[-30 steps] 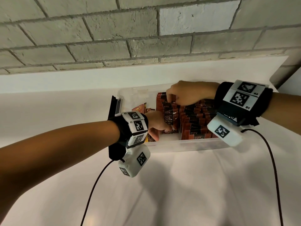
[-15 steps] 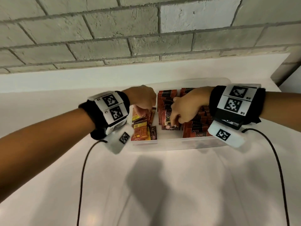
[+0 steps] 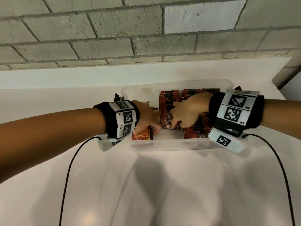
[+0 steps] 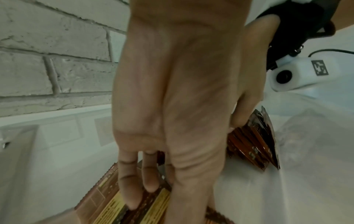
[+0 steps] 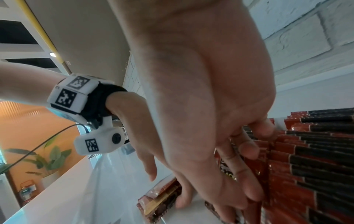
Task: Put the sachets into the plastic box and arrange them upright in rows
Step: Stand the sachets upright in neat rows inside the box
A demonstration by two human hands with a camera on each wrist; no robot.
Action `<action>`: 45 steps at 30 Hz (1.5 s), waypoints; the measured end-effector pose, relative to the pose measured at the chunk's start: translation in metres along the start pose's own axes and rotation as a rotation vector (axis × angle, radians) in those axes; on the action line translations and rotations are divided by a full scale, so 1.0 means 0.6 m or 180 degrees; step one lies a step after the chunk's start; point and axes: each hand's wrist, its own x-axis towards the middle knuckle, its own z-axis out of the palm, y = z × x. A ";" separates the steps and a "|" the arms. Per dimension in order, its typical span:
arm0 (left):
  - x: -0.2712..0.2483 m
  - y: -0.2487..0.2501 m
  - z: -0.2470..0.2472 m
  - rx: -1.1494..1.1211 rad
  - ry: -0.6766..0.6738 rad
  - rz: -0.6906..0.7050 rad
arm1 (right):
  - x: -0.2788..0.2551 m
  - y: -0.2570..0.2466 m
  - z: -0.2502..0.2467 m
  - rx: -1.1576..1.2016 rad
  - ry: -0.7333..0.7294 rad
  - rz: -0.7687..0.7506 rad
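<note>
A clear plastic box [image 3: 171, 143] stands on the white table. Red and black sachets [image 3: 197, 133] stand upright in rows across its right and middle. My right hand [image 3: 175, 118] pinches the front sachet [image 5: 226, 168] of the middle row between thumb and fingers, holding it upright. At the box's front left, loose sachets [image 3: 141, 135] lie flat in a small stack. My left hand [image 3: 155, 130] is down on this stack, with fingers [image 4: 130, 181] on top and the thumb along its edge, gripping it. My palms hide part of both groups.
A grey brick wall [image 3: 146, 38] rises just behind the table. Dark objects poke out behind the box's left [image 3: 117, 97] and right [image 3: 238, 88] ends. Black cables [image 3: 68, 168] trail from both wrists over the white table top [image 3: 162, 185] in front.
My left hand left the middle row, went to the back left of the box, then came forward onto the loose flat sachets. My right hand moved from the row's back to its front.
</note>
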 end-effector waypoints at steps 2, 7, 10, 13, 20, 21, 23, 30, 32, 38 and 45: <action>-0.002 0.002 -0.002 -0.0035 0.0056 0.0070 | -0.004 0.002 0.000 0.0127 0.0049 -0.0137; -0.006 0.001 -0.010 -0.0398 0.0064 0.0199 | -0.011 0.011 -0.002 0.0350 0.0178 -0.0410; -0.022 -0.012 -0.018 -0.0716 0.0221 0.0191 | -0.012 0.021 0.003 0.0650 0.0374 -0.0496; -0.046 -0.029 -0.026 -0.1048 0.0557 0.0221 | -0.025 0.036 0.012 0.1207 0.0708 -0.0579; -0.108 -0.050 -0.006 -0.3064 0.1894 0.0125 | -0.072 0.047 0.037 0.3416 0.1553 -0.0569; -0.111 -0.046 -0.001 -0.3511 0.2008 0.0204 | -0.077 0.040 0.040 0.3714 0.1659 -0.0621; -0.112 -0.033 0.005 -0.4390 0.2073 0.0389 | -0.079 0.023 0.044 0.4286 0.1858 -0.0735; -0.106 0.020 0.009 -0.6451 0.1959 0.1315 | -0.069 -0.020 0.040 0.5272 0.2838 -0.0376; -0.105 0.027 0.013 -0.6647 0.2068 0.1397 | -0.065 -0.019 0.045 0.5376 0.3037 -0.0281; -0.098 0.047 0.028 -0.7374 0.2039 0.1599 | -0.063 -0.012 0.068 0.5497 0.3112 -0.0231; -0.089 0.061 0.034 -0.7852 0.2175 0.1606 | -0.066 -0.001 0.076 0.6291 0.3218 -0.0282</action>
